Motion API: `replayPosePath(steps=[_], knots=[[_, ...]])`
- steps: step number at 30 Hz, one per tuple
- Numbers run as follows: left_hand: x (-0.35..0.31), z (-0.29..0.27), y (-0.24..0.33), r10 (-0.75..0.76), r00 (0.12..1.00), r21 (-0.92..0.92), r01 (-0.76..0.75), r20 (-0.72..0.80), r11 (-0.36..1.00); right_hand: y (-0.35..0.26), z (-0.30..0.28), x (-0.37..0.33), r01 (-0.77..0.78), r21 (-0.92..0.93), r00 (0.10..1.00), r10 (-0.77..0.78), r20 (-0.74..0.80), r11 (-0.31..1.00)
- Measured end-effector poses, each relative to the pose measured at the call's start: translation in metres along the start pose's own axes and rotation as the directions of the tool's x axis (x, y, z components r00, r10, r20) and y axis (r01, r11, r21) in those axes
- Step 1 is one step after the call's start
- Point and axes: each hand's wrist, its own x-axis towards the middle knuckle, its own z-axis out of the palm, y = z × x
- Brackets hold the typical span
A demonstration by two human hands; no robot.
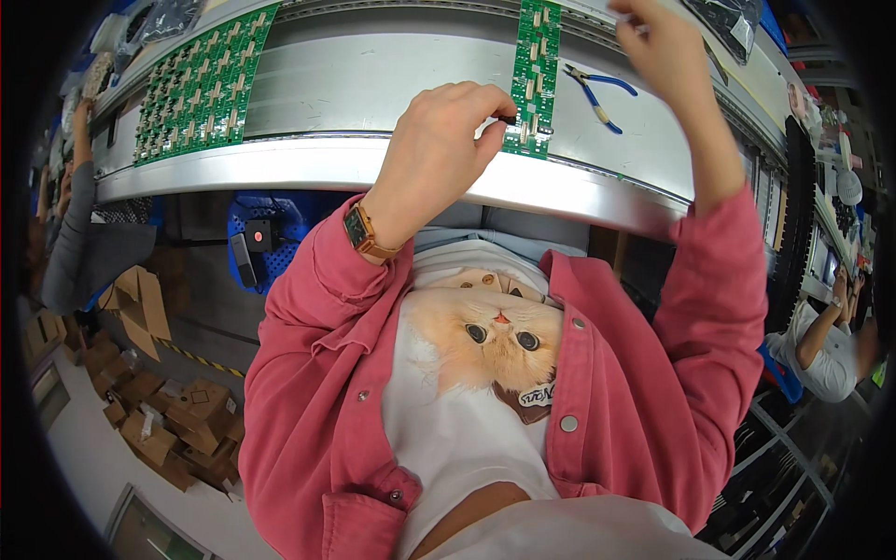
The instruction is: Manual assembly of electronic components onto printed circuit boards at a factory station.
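Note:
My left hand (439, 140) is closed in a pinch at the near end of a narrow green circuit board (534, 70). Between its thumb and forefinger pokes out a small black part (507, 119), right by the board's left edge. My right hand (665, 47) is raised at the far right, its fingers curled in and cut by the upper edge of the picture. What those fingers hold, if anything, does not show. Between the board and my right arm lie blue-handled cutting pliers (597, 95).
A wide panel of green circuit boards (201, 89) lies to the left on the metal line (327, 84). Black packaging (733, 26) rests at the far right. Below stand a blue stool (271, 219) and cardboard boxes (187, 420). Other people sit at both sides.

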Motion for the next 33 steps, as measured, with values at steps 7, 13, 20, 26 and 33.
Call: replayPosePath(steps=[7, 13, 20, 26, 33], knots=[[0.003, 0.014, 0.015, 0.033, 0.999, 0.077, -0.034, 0.016, 0.996, 0.058, 0.033, 0.067, -0.002, -0.02, 0.975, -0.002, -0.222, 1.0], [0.009, 0.02, 0.02, 0.093, 0.995, 0.129, -0.097, 0.031, 0.987, 0.079, 0.047, 0.082, -0.021, -0.039, 0.949, 0.007, -0.316, 0.999], [0.014, 0.027, 0.021, 0.125, 0.989, 0.183, -0.136, 0.075, 0.974, 0.099, 0.049, 0.085, 0.207, 0.026, 0.871, -0.173, -0.46, 0.978], [0.016, 0.031, 0.024, 0.129, 0.989, 0.184, -0.141, 0.075, 0.973, 0.068, 0.022, 0.055, 0.189, 0.16, 0.881, -0.095, -0.463, 0.969], [0.009, 0.032, 0.025, 0.105, 0.993, 0.173, -0.114, 0.06, 0.978, 0.032, 0.002, 0.014, 0.198, 0.419, 0.939, -0.048, -0.341, 0.886]])
